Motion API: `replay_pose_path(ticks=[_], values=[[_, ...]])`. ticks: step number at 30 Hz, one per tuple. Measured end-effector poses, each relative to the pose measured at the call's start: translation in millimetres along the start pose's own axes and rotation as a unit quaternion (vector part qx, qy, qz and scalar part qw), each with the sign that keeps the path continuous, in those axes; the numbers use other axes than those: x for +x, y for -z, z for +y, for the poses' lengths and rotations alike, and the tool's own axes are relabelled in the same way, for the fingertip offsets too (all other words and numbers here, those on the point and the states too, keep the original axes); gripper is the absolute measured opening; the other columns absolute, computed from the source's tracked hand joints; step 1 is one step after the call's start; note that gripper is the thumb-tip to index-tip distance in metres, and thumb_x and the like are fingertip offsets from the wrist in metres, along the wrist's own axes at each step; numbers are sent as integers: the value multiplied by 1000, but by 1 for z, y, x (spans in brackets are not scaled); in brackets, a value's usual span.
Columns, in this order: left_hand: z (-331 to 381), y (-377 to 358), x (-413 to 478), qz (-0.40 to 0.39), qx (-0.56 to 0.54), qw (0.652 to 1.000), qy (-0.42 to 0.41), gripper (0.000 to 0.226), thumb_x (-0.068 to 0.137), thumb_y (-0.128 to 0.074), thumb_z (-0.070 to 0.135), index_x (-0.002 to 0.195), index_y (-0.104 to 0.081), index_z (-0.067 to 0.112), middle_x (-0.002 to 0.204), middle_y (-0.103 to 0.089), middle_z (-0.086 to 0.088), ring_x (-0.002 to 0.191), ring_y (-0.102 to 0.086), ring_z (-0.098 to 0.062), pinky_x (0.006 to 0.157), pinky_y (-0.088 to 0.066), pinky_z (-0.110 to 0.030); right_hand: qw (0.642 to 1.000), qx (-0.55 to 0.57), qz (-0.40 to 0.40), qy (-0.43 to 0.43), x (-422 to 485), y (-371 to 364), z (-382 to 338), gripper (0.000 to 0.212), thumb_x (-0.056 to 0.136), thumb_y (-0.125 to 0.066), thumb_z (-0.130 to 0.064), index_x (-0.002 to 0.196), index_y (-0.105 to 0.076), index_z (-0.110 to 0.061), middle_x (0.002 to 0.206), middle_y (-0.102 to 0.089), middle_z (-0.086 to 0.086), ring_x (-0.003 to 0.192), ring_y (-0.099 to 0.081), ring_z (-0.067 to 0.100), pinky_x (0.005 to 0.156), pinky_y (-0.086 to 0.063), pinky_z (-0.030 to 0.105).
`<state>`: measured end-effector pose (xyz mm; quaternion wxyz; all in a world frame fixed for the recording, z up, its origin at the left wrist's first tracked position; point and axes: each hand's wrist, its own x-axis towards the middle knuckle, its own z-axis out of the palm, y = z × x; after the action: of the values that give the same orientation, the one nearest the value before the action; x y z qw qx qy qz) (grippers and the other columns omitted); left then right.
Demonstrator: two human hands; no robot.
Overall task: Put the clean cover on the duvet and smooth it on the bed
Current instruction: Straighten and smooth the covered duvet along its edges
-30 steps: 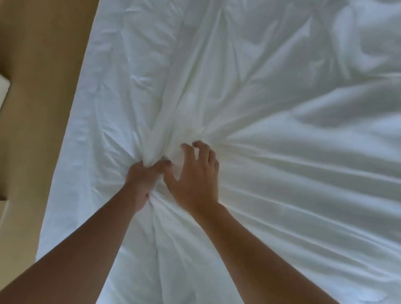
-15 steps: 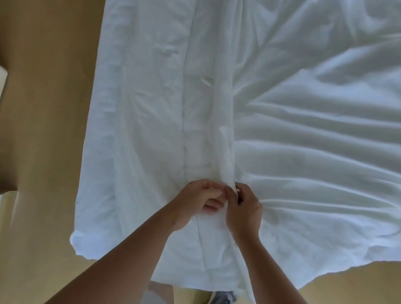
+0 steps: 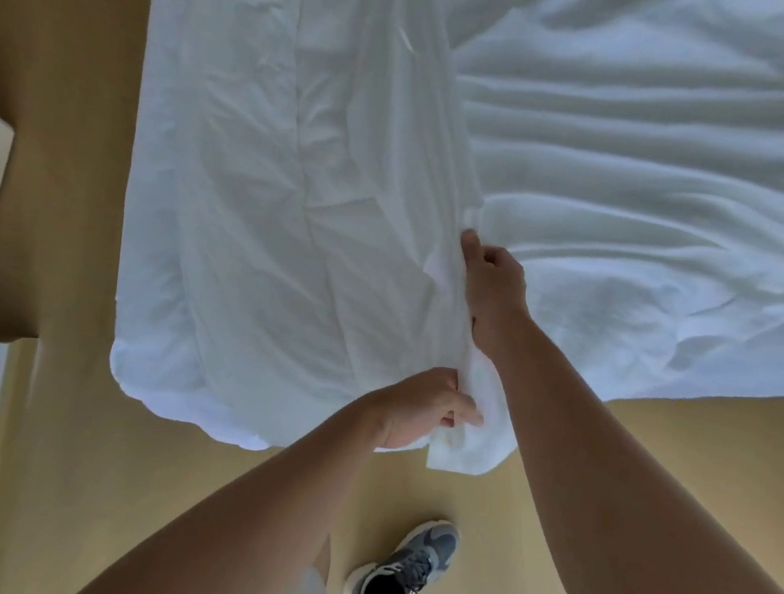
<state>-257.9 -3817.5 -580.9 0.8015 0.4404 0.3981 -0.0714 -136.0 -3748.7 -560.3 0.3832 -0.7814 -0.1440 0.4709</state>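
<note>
A wrinkled white fabric duvet cover [image 3: 595,174] lies spread on the bed. The left hand [image 3: 420,407] grips its gathered fold near the edge. The right hand [image 3: 493,285] pinches the same fold farther up.

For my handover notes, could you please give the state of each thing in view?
White fabric duvet cover: creased, gathered into a long ridge.
Left hand: fingers grip the ridge near the hem.
Right hand: fingers pinch the ridge farther up.
Grey laced sneaker: worn on a foot.

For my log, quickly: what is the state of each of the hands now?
Left hand: closed, gripping a fold of the cover near its edge.
Right hand: closed, pinching the same fold farther up.
</note>
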Motion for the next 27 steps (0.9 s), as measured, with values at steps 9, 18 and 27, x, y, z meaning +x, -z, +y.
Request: replay_pose_path(ticks=[9, 18, 27], values=[[-16, -45, -48, 228, 204, 950, -70, 48, 103, -48, 27, 58, -33, 19, 48, -32, 10, 46, -28, -11, 53, -26, -34, 797, -414, -195, 395, -94, 52, 22, 54, 80, -55, 7, 123, -66, -24, 121, -65, -11, 109, -54, 15, 94, -47, 27], [73, -94, -123, 205, 131, 963, -118, 45, 86, -50, 41, 70, -43, -1, 65, -32, -12, 64, -26, -23, 64, -22, -43, 446, -802, -158, 365, -187, 122, -57, 23, 87, -59, -28, 110, -59, -25, 85, -53, -8, 111, -39, 25, 101, -26, 46], [167, -76, -172, 163, 73, 969, -169, 33, 89, -44, 21, 56, -44, 17, 69, -56, 8, 80, -58, -4, 85, -42, -21, 648, -646, -276, 296, -203, 153, -189, 29, 91, -66, -16, 63, -61, -23, 67, -61, -2, 67, -57, 16, 60, -47, 31]])
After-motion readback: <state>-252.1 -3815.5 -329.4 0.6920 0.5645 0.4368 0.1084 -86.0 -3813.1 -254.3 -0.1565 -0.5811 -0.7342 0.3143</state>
